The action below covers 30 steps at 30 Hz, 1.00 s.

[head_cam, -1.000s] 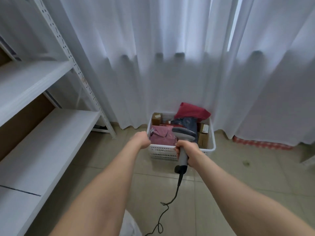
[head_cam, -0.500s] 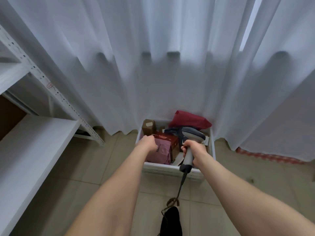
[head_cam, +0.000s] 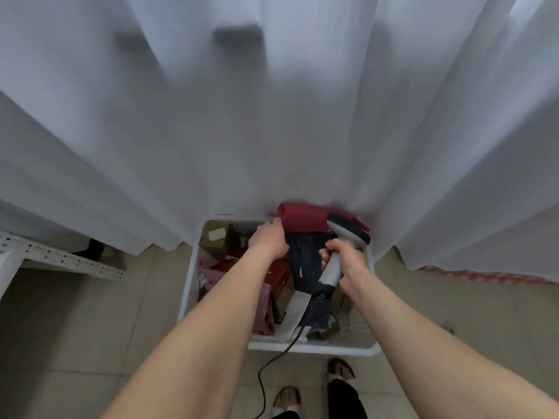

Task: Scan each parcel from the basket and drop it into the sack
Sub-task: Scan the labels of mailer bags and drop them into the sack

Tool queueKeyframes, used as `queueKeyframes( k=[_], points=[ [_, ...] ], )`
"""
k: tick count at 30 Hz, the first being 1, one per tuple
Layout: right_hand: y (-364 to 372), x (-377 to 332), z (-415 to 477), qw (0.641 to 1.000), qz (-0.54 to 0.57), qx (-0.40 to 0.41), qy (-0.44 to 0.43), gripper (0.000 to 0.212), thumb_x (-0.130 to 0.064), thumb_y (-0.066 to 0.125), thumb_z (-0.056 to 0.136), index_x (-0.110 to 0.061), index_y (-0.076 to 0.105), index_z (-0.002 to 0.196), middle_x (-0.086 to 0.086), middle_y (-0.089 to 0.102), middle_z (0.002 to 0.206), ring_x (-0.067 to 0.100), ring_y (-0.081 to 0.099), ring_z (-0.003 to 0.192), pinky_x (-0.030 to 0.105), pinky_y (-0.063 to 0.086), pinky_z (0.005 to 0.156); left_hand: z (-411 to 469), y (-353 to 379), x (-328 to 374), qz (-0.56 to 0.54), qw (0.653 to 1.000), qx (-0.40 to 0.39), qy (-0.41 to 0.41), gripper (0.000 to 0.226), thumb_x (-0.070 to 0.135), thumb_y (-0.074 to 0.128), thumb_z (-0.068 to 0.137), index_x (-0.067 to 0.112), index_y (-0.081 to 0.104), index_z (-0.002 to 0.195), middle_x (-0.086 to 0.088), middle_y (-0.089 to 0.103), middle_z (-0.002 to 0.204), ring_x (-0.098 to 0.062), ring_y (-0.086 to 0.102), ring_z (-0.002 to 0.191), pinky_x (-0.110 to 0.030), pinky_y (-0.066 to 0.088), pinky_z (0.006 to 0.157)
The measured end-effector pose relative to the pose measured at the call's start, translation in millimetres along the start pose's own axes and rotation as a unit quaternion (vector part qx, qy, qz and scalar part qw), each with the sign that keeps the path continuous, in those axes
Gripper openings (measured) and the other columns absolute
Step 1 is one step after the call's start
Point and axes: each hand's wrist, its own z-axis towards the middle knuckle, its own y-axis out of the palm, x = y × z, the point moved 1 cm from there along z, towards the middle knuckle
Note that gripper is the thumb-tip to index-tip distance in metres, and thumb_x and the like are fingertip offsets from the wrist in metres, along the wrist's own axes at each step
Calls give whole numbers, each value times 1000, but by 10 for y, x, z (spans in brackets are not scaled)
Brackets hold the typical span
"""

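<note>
A white plastic basket stands on the floor against the curtain, full of parcels. At its far end lies a dark red bag parcel. My left hand reaches over the basket, its fingers curled onto the left end of that red parcel. My right hand grips the handle of a grey barcode scanner, whose head hovers over the red parcel's right end. Also in the basket are a brown box, a dark blue bag, a pink bag and a red box. No sack is in view.
White curtains hang right behind the basket. The lower corner of a white metal shelf juts in at the left. The scanner's black cable trails over the basket rim to the tiled floor, near my feet.
I have stepped up to the basket and bent over it. My left hand moved from the pink bag at the near side to the dark red parcel at the far end. The scanner came along.
</note>
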Motion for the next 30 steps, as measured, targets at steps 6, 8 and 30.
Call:
queueKeyframes(
  k=[6, 8, 30],
  points=[
    [-206, 38, 917, 999, 22, -12, 31, 19, -7, 53, 95, -7, 54, 76, 1, 56, 45, 9, 50, 40, 20, 44, 43, 1055, 334, 173, 13, 1000, 27, 6, 100, 23, 73, 77, 8, 8, 151, -15, 24, 152, -31, 28, 138, -44, 34, 108],
    [-267, 58, 1155, 999, 23, -7, 33, 15, -6, 55, 94, -6, 55, 79, 3, 57, 48, 10, 50, 40, 19, 44, 42, 1328, 439, 188, 31, 999, 32, 7, 101, 22, 73, 77, 7, 6, 151, -13, 17, 155, -31, 25, 139, -42, 31, 110],
    [-176, -315, -251, 989, 144, 31, 28, 44, -11, 74, 85, -5, 51, 122, 20, 56, 114, 40, 60, 102, 42, 53, 81, -104, -451, 143, -134, 976, 131, 112, 47, -3, 57, 79, 14, 64, 122, -8, 53, 128, -27, 51, 118, -27, 37, 97]
  ],
)
